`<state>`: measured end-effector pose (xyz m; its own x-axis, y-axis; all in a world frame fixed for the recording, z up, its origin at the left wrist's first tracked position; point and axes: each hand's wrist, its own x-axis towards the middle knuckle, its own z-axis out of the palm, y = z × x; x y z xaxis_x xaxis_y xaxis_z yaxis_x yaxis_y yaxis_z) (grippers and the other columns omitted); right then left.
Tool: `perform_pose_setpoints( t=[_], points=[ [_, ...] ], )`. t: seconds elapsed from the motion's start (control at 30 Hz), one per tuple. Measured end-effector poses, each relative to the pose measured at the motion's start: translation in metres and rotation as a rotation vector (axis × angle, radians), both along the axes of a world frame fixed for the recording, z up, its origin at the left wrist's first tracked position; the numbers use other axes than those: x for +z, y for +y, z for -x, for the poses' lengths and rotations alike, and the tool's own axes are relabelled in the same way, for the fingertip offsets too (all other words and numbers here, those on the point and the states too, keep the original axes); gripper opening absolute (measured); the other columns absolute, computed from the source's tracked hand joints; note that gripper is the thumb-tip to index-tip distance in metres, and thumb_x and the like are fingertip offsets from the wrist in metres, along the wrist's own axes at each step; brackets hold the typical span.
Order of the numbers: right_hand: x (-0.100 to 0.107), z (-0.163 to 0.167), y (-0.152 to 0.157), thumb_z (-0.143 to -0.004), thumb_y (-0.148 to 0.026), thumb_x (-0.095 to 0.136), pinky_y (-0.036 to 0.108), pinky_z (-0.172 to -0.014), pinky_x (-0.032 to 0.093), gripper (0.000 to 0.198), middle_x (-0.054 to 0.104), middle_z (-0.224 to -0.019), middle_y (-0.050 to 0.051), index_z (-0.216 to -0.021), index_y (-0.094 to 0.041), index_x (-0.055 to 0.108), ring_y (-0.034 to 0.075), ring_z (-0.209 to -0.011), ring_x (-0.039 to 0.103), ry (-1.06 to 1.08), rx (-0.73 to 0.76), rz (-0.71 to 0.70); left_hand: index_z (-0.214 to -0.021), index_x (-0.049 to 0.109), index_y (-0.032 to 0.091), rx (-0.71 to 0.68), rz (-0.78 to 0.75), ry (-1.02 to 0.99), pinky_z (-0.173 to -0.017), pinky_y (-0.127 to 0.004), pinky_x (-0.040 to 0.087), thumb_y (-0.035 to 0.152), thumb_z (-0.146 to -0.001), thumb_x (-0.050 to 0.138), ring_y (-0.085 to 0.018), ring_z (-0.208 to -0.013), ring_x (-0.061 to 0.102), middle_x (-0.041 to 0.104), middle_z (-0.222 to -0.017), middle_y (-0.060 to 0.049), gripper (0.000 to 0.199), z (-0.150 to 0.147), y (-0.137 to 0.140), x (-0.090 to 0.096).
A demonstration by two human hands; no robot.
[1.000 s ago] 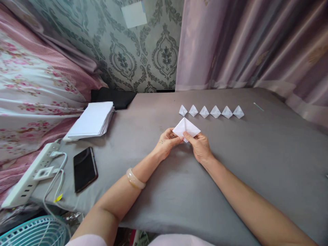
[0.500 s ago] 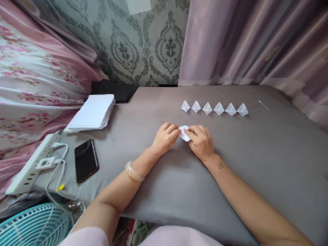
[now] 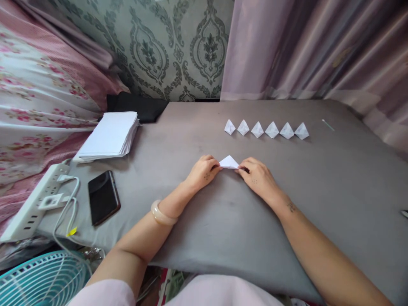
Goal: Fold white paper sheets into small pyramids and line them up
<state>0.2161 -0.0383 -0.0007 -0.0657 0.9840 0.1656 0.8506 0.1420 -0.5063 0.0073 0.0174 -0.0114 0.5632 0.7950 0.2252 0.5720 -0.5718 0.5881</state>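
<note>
A small piece of folded white paper (image 3: 229,162) is stretched between my hands, its upper edge rising to a point. My left hand (image 3: 205,171) pinches its left corner, and my right hand (image 3: 256,175) pinches the right corner. The fingertips partly cover both corners. Beyond my hands, several folded white paper shapes (image 3: 257,130) stand in a row on the grey cloth surface (image 3: 210,238).
On the left lie a stack of white paper (image 3: 108,134), a black phone (image 3: 103,198) and a white power strip (image 3: 35,204) with cables. A teal fan (image 3: 44,278) stands at the lower left. A thin stick (image 3: 327,124) lies far right.
The folded paper has gone from a many-sided flat shape to a wide triangle. My right hand has moved off its face to the right corner. The view has shifted slightly.
</note>
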Motion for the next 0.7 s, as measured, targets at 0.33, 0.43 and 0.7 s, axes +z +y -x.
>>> perform_pose_setpoints(
  t=[0.33,0.43,0.7],
  points=[
    [-0.007,0.002,0.004,-0.086,-0.038,0.056,0.032,-0.072,0.043,0.025,0.063,-0.089,0.005,-0.071,-0.020,0.065,0.016,-0.071,0.057,0.125,-0.168,0.028,-0.081,0.069,0.014,0.169,0.121,-0.040,-0.075,-0.031,0.045,0.033,-0.089,0.054,-0.017,-0.074,0.055,0.059,-0.080,-0.008,0.025,-0.009,0.000,0.002],
    [-0.012,0.005,0.006,-0.085,-0.037,0.056,0.033,-0.072,0.044,0.024,0.059,-0.088,0.006,-0.069,-0.020,0.062,0.016,-0.069,0.055,0.114,-0.199,-0.001,-0.077,0.067,0.014,0.235,0.136,-0.029,-0.075,-0.032,0.046,0.033,-0.087,0.058,-0.017,-0.073,0.055,0.059,-0.081,-0.007,0.023,-0.012,0.002,0.001],
    [-0.015,0.004,0.012,-0.079,-0.039,0.061,0.035,-0.073,0.047,0.023,0.057,-0.090,0.006,-0.064,-0.021,0.060,0.017,-0.070,0.057,0.137,-0.257,0.038,-0.072,0.064,0.016,0.309,0.170,0.021,-0.076,-0.035,0.046,0.032,-0.083,0.062,-0.018,-0.073,0.054,0.057,-0.079,-0.006,0.019,-0.017,0.003,0.002]
  ],
)
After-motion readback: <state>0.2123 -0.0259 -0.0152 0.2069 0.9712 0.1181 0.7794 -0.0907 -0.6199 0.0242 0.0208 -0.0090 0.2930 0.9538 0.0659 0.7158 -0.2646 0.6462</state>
